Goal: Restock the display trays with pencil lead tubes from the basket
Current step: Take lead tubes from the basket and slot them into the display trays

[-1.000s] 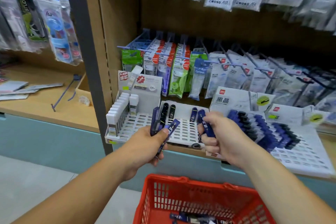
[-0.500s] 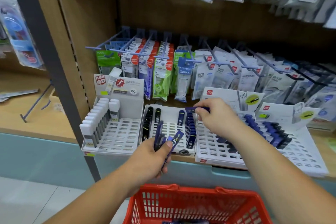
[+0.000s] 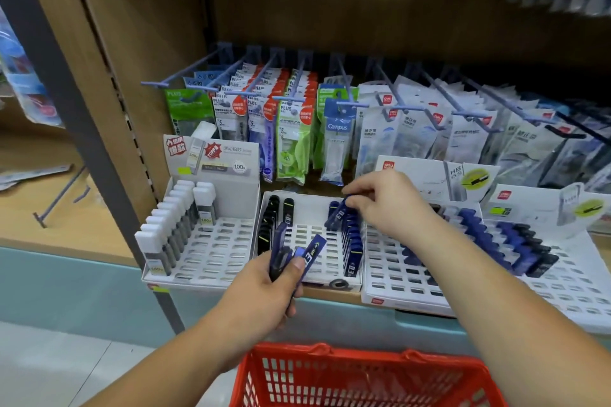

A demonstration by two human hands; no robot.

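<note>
My left hand [image 3: 264,294] grips a bunch of blue pencil lead tubes [image 3: 297,253] in front of the middle display tray [image 3: 307,235]. My right hand [image 3: 386,205] pinches one blue lead tube [image 3: 339,213], tilted over the back of a row of blue tubes [image 3: 352,244] standing on that tray's right side. Black tubes [image 3: 269,218] fill its left side. The red basket [image 3: 357,377] sits low in front of me; its contents are hidden.
A left tray [image 3: 211,251] holds white-capped tubes. A wide right tray [image 3: 562,284] carries diagonal rows of blue and black tubes. Packets hang on metal hooks [image 3: 297,76] behind the trays. A dark shelf upright [image 3: 86,129] stands at left.
My right hand moved from the tray's front up to the back of the blue row and now pinches a single tilted tube. The left hand kept its bunch. The camera shifted right.
</note>
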